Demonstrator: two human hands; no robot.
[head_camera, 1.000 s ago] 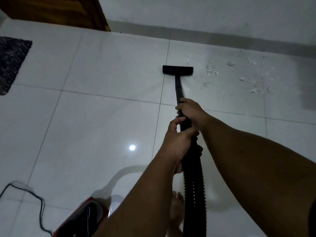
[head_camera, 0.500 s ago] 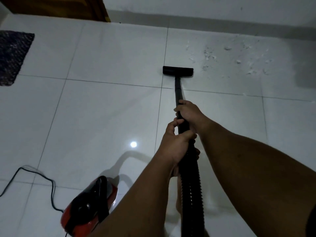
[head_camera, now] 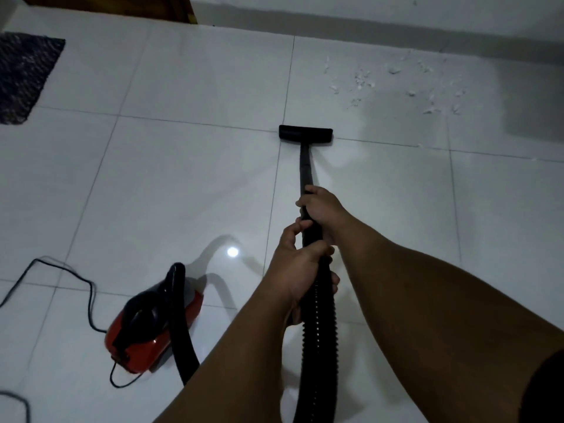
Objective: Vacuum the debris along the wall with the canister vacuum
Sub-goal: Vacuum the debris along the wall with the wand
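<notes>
1. Floor nozzle [head_camera: 305, 136] now sits on a grout line of the white tiled floor [head_camera: 183, 184], well short of the debris [head_camera: 396, 83]. A second ago it lay just left of the scraps; it has been drawn back toward the person, so this reads as the return half of a stroke.
2. Debris, a scatter of small white flakes, lies beyond and to the right of the nozzle, near the foot of the wall [head_camera: 396, 13]. It looks untouched, so the cleaning proper is not yet done.
3. Right hand [head_camera: 320, 209] grasps the black wand [head_camera: 306, 169] higher up, fingers wrapped round it.
4. Left hand [head_camera: 300, 270] clenches round the tube just below, where the ribbed hose [head_camera: 319, 346] begins.
5. Red and black canister vacuum [head_camera: 152, 325] has come fully into view at lower left, its power cord [head_camera: 88, 288] trailing off left.
6. Next push likely needs to angle forward and rightward to bring the nozzle over the flakes.
7. Dark mat [head_camera: 24, 77] lies far left, well apart from the work.
</notes>
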